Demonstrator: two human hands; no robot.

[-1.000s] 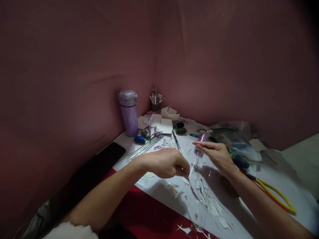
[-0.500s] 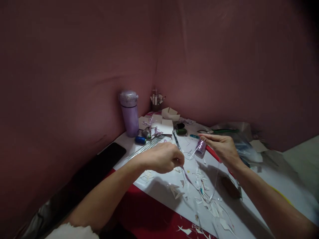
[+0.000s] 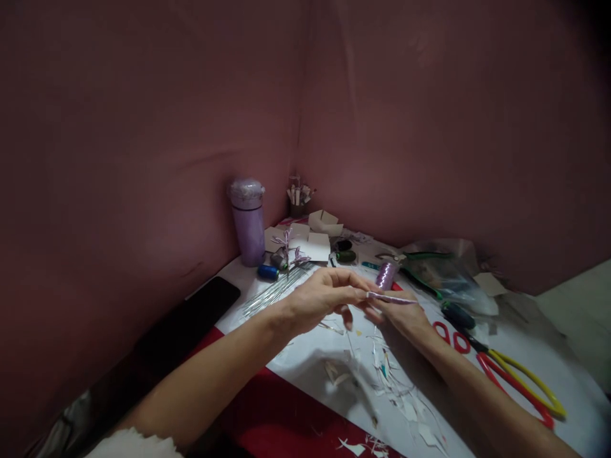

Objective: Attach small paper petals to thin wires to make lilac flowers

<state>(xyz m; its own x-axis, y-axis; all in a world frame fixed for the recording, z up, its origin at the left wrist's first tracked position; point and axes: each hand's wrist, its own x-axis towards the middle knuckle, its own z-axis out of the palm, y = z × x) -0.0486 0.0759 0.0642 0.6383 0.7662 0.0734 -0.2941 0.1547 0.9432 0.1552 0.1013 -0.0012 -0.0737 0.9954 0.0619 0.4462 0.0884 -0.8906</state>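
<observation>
My left hand [image 3: 329,298] reaches over the middle of the table, thumb and index finger closed on the end of a narrow purple-and-white strip [image 3: 392,298]. The strip points right, passing in front of my right hand [image 3: 403,315]. The fingertips of both hands meet there. My right fingers are bent together, partly hidden behind the left ones, and what they grip is unclear. Just beyond stands a spool of shiny purple thread [image 3: 386,276]. Beneath the hands, paper scraps [image 3: 386,369] litter the white tabletop sheet [image 3: 305,356].
Red-and-yellow-handled scissors [image 3: 522,381] lie at right, near a dark spool [image 3: 457,315] and a clear plastic bag [image 3: 453,280]. To the left are thin wires [image 3: 277,292], a blue spool [image 3: 268,272], a purple tumbler [image 3: 249,226] and a black phone-like slab [image 3: 191,318]. Cards [image 3: 317,247] lie behind.
My right hand has come down and left, away from the purple spool, and my left hand has moved right to meet it. The strip has swung from hanging down to pointing right.
</observation>
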